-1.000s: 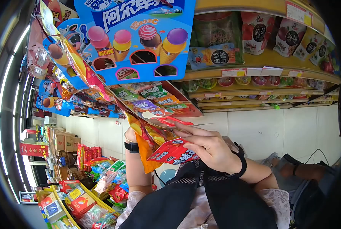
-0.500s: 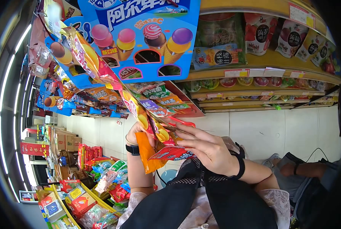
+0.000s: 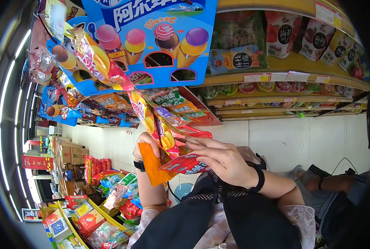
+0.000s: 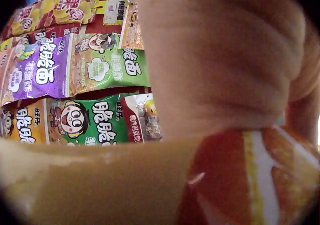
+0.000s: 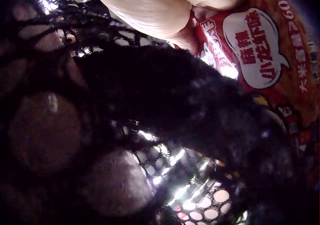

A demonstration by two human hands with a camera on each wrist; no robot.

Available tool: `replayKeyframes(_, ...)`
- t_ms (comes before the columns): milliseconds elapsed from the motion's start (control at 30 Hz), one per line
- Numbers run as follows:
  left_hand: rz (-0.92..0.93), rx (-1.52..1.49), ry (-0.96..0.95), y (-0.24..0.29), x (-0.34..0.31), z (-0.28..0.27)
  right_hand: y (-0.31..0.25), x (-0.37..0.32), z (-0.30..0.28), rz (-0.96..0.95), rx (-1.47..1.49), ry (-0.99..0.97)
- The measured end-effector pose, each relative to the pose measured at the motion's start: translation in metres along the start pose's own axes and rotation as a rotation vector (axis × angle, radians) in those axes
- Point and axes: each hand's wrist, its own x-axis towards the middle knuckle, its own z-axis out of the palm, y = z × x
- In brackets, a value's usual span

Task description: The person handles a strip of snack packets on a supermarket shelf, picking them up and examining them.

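Observation:
My left hand (image 3: 149, 143) holds an orange packet (image 3: 152, 166) at the lower end of a hanging strip of red and yellow snack bags (image 3: 141, 112). In the left wrist view, a close part of the hand (image 4: 220, 60) overlaps glossy orange-red wrapping (image 4: 220, 180). My right hand (image 3: 230, 166) pinches a red crispy noodle packet (image 3: 185, 164), thumb on its front and other fingers extended beyond it. White lettering on that red packet (image 5: 257, 50) shows beside the right hand (image 5: 155, 10) in the right wrist view. Behind both hands hang more crispy noodle packets (image 3: 178, 108) in several colours.
A blue cardboard display (image 3: 151, 45) with pictured ice cream cones hangs above the hands. Shelves (image 3: 284, 76) with pouches and cups run along the right. Piled snack bags (image 3: 120, 191) stand at lower left, and a person's leg (image 3: 332, 181) shows at the right.
The snack strip has swung and turned, showing more of its front. My left hand has come into fuller view with the orange packet. The right hand stays near the red packet, which has tipped.

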Motion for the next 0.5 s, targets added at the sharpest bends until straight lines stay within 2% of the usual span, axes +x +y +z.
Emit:
replayKeyframes(33,0.021,-0.056,-0.037,0.000,0.000,0.001,0.001,0.001,0.002,0.001,0.001,0.001)
replayKeyframes(100,-0.047,0.016,-0.038,0.004,-0.010,-0.003,0.004,0.002,0.005,-0.012,-0.009,-0.016)
replayKeyframes(167,0.064,0.021,0.143,-0.005,-0.022,-0.011,0.003,0.003,0.004,-0.005,0.002,-0.031)
replayKeyframes(200,-0.027,0.111,0.152,0.003,-0.025,-0.016,0.003,0.003,0.004,0.001,0.011,-0.045)
replayKeyframes(233,-0.029,0.111,0.152,0.005,-0.029,-0.017,0.003,0.002,0.005,0.002,0.012,-0.045)
replayKeyframes(300,-0.135,0.212,0.333,0.023,-0.008,0.020,0.003,0.002,0.006,-0.028,0.034,-0.052)
replayKeyframes(333,-0.219,0.069,0.256,0.025,-0.010,0.006,0.002,0.002,0.006,-0.027,0.036,-0.053)
replayKeyframes(367,-0.217,0.070,0.258,0.029,-0.007,0.004,0.000,0.002,0.005,-0.056,0.008,-0.041)
replayKeyframes(433,-0.238,0.206,0.057,0.035,0.000,0.003,-0.001,0.002,0.005,-0.086,-0.019,-0.030)
replayKeyframes(467,-0.176,0.183,-0.114,0.035,0.008,0.001,0.000,0.002,0.005,-0.091,-0.045,-0.033)
replayKeyframes(500,-0.176,0.183,-0.114,0.036,0.008,0.001,0.000,0.002,0.004,-0.096,-0.071,-0.036)
